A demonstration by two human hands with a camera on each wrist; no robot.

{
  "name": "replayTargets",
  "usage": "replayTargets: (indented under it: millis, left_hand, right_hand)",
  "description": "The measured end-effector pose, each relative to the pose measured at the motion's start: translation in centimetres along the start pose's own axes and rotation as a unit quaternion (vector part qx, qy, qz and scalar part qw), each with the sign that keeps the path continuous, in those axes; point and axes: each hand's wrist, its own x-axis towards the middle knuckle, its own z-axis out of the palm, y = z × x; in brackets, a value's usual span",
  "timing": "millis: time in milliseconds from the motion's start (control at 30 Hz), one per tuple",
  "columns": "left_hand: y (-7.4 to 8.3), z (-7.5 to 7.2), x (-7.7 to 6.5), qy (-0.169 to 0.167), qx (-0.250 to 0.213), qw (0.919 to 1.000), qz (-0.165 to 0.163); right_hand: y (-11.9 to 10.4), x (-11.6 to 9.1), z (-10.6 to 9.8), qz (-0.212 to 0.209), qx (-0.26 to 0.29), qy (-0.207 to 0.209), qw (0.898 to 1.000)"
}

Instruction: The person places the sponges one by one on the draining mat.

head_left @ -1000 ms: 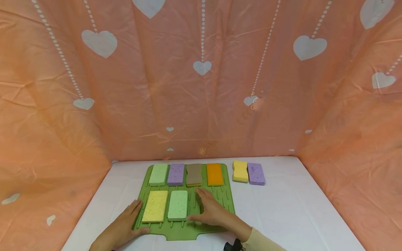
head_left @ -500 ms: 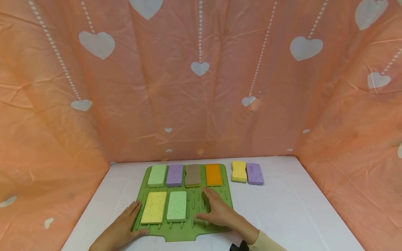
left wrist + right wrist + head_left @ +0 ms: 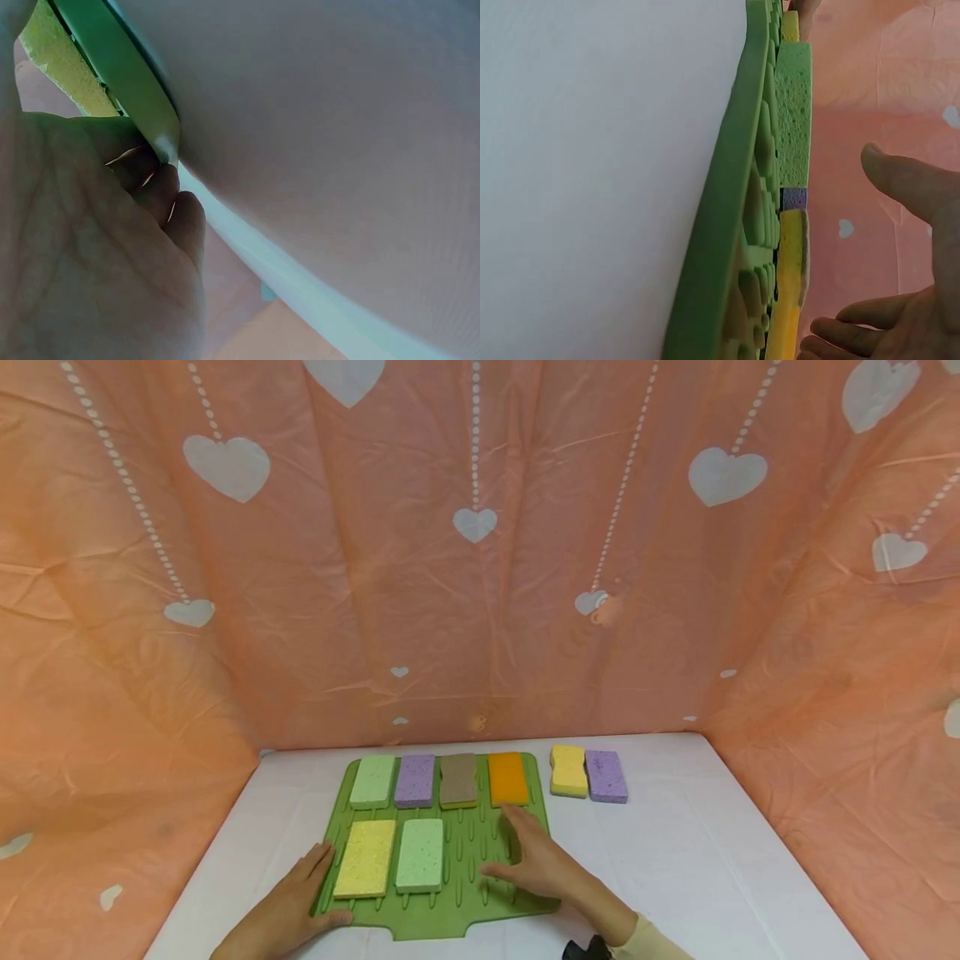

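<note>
A green ridged mat (image 3: 429, 925) lies on the white table with two rows of sponges. The back row runs light green (image 3: 372, 782), purple (image 3: 415, 781), grey-brown (image 3: 458, 780) and orange (image 3: 508, 779). In the front row are a large yellow sponge (image 3: 365, 860) and a light green sponge (image 3: 420, 856). My left hand (image 3: 283, 906) rests at the mat's left edge, fingers along its side and thumb at the near corner. Over the mat's right part hovers my right hand (image 3: 538, 862), thumb and fingers spread, holding nothing; its fingertips are just in front of the orange sponge.
To the right of the mat, a yellow waisted sponge (image 3: 569, 771) and a purple sponge (image 3: 606, 777) lie side by side on the table (image 3: 675, 860). An orange curtain (image 3: 480, 627) with white hearts surrounds the back and sides.
My right hand has moved rightward over the mat, away from the front light green sponge, still spread. The left hand keeps its place at the mat's edge. The whole view has shifted slightly.
</note>
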Motion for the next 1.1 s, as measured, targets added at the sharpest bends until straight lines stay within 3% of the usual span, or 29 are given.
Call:
replayTargets:
  millis: [567, 867, 1100]
  left_hand:
    - [0.0, -0.1, 0.0, -0.001, -0.009, 1.0000, 0.002]
    - [-0.2, 0.2, 0.3, -0.007, -0.009, 0.9999, -0.005]
    - [-0.2, 0.2, 0.2, 0.001, 0.003, 1.0000, 0.005]
  right_hand:
    - [1.9, -1.0, -2.1, 0.021, 0.002, 0.024, 0.999]
    - [3.3, -1.4, -3.6, 0.008, -0.032, 0.044, 0.998]
    - [3.9, -2.0, -5.1, 0.032, -0.019, 0.058, 0.998]
